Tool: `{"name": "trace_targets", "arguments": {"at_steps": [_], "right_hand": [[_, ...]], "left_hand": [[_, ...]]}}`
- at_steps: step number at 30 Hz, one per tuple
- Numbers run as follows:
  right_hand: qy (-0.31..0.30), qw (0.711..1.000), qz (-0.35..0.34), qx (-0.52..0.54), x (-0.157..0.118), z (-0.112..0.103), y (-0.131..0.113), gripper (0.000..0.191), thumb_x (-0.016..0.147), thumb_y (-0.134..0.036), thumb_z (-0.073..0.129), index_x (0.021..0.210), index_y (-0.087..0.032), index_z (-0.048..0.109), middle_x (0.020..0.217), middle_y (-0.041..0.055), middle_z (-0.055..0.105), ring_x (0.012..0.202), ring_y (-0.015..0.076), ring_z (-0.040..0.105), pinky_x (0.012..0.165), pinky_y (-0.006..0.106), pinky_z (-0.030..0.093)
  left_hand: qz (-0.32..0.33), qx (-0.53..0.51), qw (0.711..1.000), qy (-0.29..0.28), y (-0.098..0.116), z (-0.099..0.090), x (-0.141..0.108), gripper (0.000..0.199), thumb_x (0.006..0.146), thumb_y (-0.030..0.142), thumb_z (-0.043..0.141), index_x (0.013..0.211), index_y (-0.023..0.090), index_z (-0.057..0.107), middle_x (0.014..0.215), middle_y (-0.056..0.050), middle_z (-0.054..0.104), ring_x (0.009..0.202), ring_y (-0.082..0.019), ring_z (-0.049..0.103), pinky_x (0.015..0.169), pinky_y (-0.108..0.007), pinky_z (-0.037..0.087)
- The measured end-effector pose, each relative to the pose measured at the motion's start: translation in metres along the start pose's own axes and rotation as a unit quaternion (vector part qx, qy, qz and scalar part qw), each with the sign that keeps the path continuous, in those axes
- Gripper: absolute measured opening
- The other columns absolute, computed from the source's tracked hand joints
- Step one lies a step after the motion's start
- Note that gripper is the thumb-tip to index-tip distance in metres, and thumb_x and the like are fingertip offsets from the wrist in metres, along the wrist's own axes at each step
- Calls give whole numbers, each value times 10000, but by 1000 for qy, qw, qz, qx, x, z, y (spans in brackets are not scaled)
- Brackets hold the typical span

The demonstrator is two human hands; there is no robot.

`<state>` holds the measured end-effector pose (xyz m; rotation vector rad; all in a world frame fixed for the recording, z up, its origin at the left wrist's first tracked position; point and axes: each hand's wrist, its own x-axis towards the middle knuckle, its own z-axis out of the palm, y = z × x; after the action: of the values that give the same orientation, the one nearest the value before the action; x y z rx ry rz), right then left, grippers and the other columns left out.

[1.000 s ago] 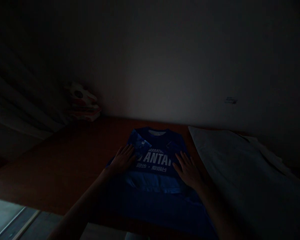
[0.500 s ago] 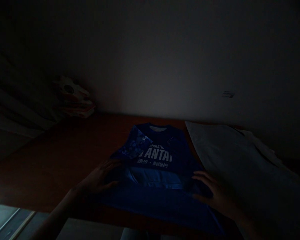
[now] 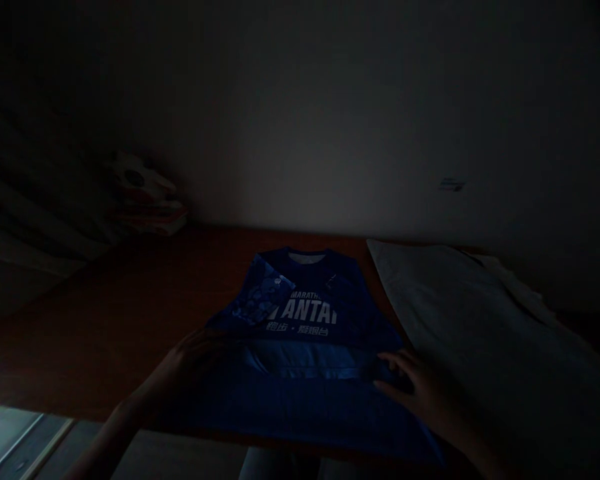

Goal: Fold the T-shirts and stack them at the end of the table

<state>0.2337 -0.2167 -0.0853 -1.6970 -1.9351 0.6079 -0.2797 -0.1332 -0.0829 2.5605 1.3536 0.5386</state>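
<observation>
A blue shirt (image 3: 305, 407) with white lettering lies on the reddish-brown table (image 3: 145, 287), its collar toward the wall and both sleeves folded inward over the chest. Across its middle runs a lighter blue band. My left hand (image 3: 197, 353) rests at the shirt's left edge, dim, with its fingers stretched out over the fabric. On the right edge, my right hand (image 3: 410, 383) has its thumb and fingers apart beside the end of the lighter band. Neither hand visibly grips the cloth. The picture is very dark.
A large grey cloth (image 3: 460, 320) covers the table's right part. At the back left corner, a white toy-like object (image 3: 143, 180) sits on stacked books (image 3: 155, 217). Curtains (image 3: 35, 200) hang at the left, and a wall stands behind the table.
The shirt appears slightly further left. My left hand has moved left and lies flatter on the cloth; my right hand has shifted a little left, its fingers more bent.
</observation>
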Motion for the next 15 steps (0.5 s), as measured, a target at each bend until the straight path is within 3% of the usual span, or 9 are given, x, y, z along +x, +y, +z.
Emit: {"name": "trace_targets", "arguments": {"at_steps": [3,5,7,10,15], "right_hand": [[1,1000,-25,11,5,6,-3,187,895,-420,628,932,-274,738,963,54,708,912,221,706,828,337,573],[7,999,-31,14,3,7,-3,190,920,-408,600,860,-268,714,961,54,707,934,220,702,863,343,565],[3,1000,-25,17,-4,6,0,178,895,-428,658,962,-274,718,1024,53,709,982,225,695,887,342,564],[-14,1000,-15,23,-14,3,7,396,801,-428,771,1165,-290,703,1147,59,698,1023,232,690,895,339,575],[-14,1000,2,22,-20,0,17,310,845,-421,702,1121,-284,740,1009,55,722,849,207,699,783,319,585]], "left_hand": [[-20,-7,1000,19,1,-2,1,378,1020,475,463,1105,286,779,1213,-33,771,1078,-220,743,950,-299,599],[-38,-12,999,6,2,-4,-2,367,1011,476,482,1166,284,754,1240,-32,762,1092,-223,740,962,-297,595],[-44,-3,999,-15,3,-7,-8,383,966,493,568,1260,293,711,1325,-36,724,1163,-242,713,1006,-318,578],[-50,11,998,-38,5,-10,-16,522,916,514,643,1394,304,626,1448,-54,640,1263,-269,657,1061,-368,551],[-71,-9,997,-13,4,-10,-20,476,964,510,566,1364,269,660,1359,-72,702,1193,-257,698,1025,-344,571]]}}
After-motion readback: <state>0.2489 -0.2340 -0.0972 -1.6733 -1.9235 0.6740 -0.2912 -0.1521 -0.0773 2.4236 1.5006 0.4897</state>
